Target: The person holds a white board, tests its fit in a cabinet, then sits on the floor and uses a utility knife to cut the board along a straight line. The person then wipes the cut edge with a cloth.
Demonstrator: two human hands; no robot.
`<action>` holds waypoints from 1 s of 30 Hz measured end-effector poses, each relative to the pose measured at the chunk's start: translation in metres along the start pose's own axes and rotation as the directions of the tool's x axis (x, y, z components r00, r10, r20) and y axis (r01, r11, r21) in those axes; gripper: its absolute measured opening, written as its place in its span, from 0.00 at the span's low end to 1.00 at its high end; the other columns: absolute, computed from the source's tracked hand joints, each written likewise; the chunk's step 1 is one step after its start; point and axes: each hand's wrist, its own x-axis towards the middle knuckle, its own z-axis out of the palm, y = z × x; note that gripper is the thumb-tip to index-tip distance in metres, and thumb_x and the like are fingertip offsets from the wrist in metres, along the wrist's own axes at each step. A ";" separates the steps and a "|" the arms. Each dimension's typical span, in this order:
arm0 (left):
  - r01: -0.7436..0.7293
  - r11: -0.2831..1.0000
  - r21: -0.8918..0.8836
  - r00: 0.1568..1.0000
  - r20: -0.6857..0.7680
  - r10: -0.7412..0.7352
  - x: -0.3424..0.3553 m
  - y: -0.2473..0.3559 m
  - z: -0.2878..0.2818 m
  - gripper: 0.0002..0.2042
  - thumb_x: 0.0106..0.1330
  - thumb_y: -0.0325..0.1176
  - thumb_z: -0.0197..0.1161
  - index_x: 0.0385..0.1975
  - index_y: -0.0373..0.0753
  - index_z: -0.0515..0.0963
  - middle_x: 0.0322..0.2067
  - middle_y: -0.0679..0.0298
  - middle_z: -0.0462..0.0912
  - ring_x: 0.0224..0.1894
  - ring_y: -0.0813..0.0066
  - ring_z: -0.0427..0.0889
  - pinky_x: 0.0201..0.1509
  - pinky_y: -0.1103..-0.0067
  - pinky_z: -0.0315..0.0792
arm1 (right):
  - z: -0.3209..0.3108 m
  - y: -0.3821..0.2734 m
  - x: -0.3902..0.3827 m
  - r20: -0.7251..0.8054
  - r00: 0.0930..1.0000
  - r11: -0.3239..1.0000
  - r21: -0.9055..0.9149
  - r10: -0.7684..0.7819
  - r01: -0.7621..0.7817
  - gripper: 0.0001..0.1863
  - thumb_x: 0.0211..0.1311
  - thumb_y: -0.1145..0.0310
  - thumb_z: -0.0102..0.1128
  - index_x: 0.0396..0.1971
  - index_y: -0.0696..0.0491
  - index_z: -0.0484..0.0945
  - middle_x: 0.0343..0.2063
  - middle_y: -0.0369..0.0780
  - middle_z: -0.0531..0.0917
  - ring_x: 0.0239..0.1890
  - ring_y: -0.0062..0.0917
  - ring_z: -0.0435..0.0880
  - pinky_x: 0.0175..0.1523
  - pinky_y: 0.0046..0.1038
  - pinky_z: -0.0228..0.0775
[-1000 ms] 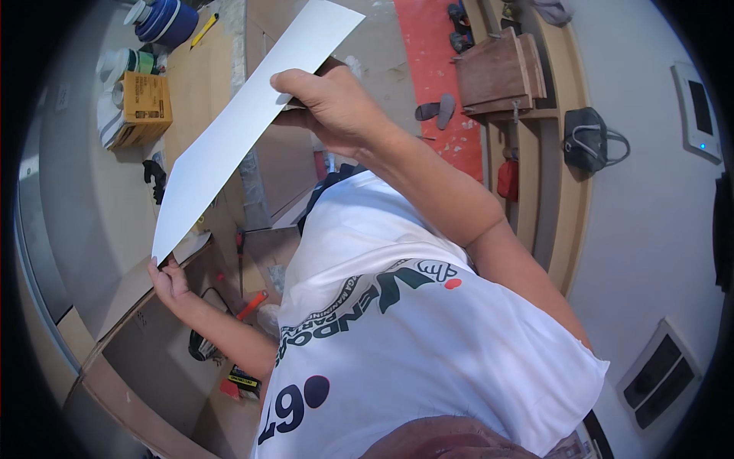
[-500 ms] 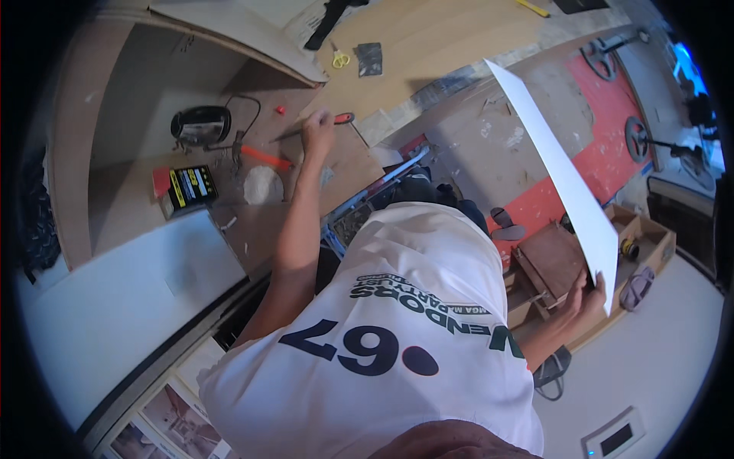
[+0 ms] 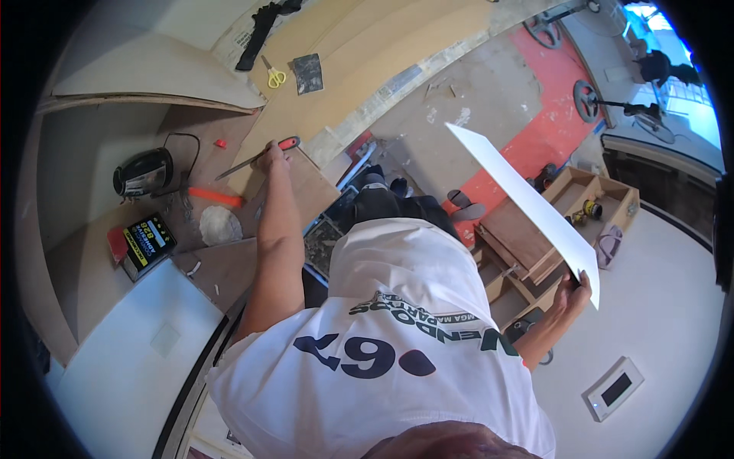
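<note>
My left hand (image 3: 273,158) grips a red-and-black-handled file (image 3: 288,143), judging by its long tapering metal blade, which points left. It is over the wooden work surface (image 3: 311,177). My right hand (image 3: 575,294) holds a long white panel (image 3: 527,203) near its lower end. The panel slants away toward the floor ahead, its far end free. Left of the file lie an orange-handled tool (image 3: 215,196), probably a hammer, a whitish crumpled lump (image 3: 220,226) and a small red cap (image 3: 221,143).
A yellow-and-black tin (image 3: 149,243) and a black corded device (image 3: 144,173) stand inside the open cabinet. Yellow scissors (image 3: 276,76) and a dark sheet (image 3: 308,74) lie on the far bench. Wooden drawers (image 3: 572,183) stand right, beyond the panel. Slippers (image 3: 465,205) lie on the floor.
The whole view has shifted as my head turned. Both hands keep their holds; the panel's far end appears lower, and the file's blade shows more fully.
</note>
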 end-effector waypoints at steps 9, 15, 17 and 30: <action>-0.017 0.984 -0.176 0.808 0.577 0.117 -0.026 -0.030 -0.054 0.11 0.62 0.34 0.49 0.27 0.32 0.72 0.28 0.56 0.78 0.36 0.60 0.80 0.48 0.65 0.77 | -0.001 0.026 -0.020 -0.163 0.987 0.999 0.049 0.004 0.004 0.16 0.66 0.76 0.47 0.53 0.62 0.67 0.45 0.46 0.77 0.45 0.35 0.80 0.35 0.32 0.77; -0.526 0.830 0.186 0.787 0.477 0.392 -0.188 -0.087 -0.060 0.06 0.61 0.27 0.50 0.37 0.35 0.68 0.24 0.59 0.70 0.17 0.68 0.72 0.20 0.72 0.68 | 0.004 0.024 -0.017 -0.366 0.930 0.996 0.078 -0.005 0.035 0.16 0.62 0.78 0.51 0.50 0.62 0.68 0.40 0.44 0.77 0.39 0.34 0.81 0.29 0.31 0.74; -0.798 0.522 0.301 0.591 0.562 0.579 -0.199 -0.096 -0.066 0.12 0.63 0.29 0.52 0.44 0.31 0.71 0.29 0.51 0.76 0.24 0.60 0.77 0.29 0.66 0.72 | -0.001 0.025 -0.004 -0.349 0.937 0.999 0.038 -0.020 0.035 0.14 0.62 0.77 0.51 0.47 0.63 0.69 0.37 0.44 0.77 0.34 0.33 0.81 0.26 0.30 0.73; -0.991 -0.133 0.025 -0.001 0.982 0.190 -0.315 -0.105 0.140 0.16 0.63 0.41 0.63 0.42 0.35 0.79 0.39 0.46 0.82 0.43 0.46 0.80 0.47 0.60 0.72 | 0.037 -0.021 0.143 -0.442 0.892 0.995 -0.057 -0.093 0.076 0.15 0.61 0.73 0.54 0.48 0.61 0.73 0.37 0.41 0.79 0.31 0.25 0.80 0.23 0.23 0.70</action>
